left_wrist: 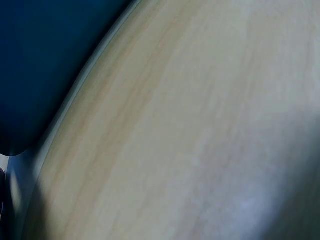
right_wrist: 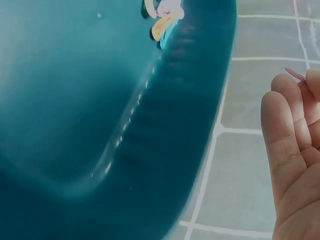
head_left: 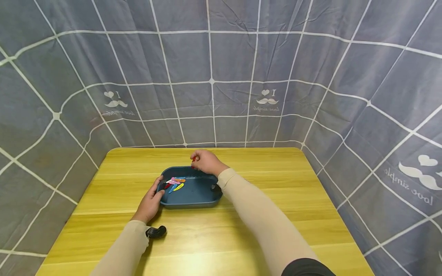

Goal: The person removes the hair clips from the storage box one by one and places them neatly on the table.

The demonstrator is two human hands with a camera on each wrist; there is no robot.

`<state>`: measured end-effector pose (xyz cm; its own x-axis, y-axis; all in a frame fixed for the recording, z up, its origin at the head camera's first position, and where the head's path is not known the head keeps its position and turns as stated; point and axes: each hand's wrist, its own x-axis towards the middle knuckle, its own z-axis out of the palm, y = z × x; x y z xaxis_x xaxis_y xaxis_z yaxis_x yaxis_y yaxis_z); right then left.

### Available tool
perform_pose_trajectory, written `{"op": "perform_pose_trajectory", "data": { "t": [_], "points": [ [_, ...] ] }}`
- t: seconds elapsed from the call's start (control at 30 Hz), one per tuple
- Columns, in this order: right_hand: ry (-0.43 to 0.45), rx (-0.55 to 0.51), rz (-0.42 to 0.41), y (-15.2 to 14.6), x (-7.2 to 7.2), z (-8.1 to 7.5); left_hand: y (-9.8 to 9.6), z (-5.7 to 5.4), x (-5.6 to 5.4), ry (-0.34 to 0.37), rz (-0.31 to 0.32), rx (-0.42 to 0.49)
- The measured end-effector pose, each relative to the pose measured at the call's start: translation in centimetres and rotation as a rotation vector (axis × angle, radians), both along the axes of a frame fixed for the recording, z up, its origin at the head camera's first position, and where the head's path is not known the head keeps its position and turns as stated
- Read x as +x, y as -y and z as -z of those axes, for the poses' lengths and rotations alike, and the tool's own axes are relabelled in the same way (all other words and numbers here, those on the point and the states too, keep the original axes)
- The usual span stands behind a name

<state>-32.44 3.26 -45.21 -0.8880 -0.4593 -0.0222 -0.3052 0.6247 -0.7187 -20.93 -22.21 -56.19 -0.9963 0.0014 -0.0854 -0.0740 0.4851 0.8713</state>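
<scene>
Head view, from the left: the left hand [head_left: 149,202] grips the left rim of a dark blue tray [head_left: 200,193] on the wood-grained surface [head_left: 193,239], its thumb at the edge, and a loose cluster of colourful clips [head_left: 177,181], with pink, orange, blue, yellow and red among them, lies inside the tray toward its left end. Farther right, near the tray's far rim, the right hand [head_left: 208,162] pinches a small red clip [head_left: 193,162] between thumb and fingers, which the right wrist view shows as a thin reddish sliver at the fingertips.
</scene>
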Motion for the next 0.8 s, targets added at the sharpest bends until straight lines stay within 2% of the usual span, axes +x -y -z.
{"op": "perform_pose_trajectory", "data": {
  "t": [0.17,0.3,0.67,0.8],
  "points": [
    [0.006,-0.067,-0.007,-1.6,-0.2,-0.5,0.0,-0.2,0.1,0.009,0.004,0.001],
    [0.012,-0.080,-0.001,-2.7,-0.3,-0.7,0.1,-0.5,0.2,0.018,0.007,0.000],
    [0.018,-0.023,0.005,-5.3,-0.4,-1.0,0.1,-0.4,0.1,0.026,0.011,0.012],
    [-0.026,0.025,0.011,-6.5,-0.8,-0.8,0.1,-0.4,0.1,0.034,0.010,0.007]
  ]
}}
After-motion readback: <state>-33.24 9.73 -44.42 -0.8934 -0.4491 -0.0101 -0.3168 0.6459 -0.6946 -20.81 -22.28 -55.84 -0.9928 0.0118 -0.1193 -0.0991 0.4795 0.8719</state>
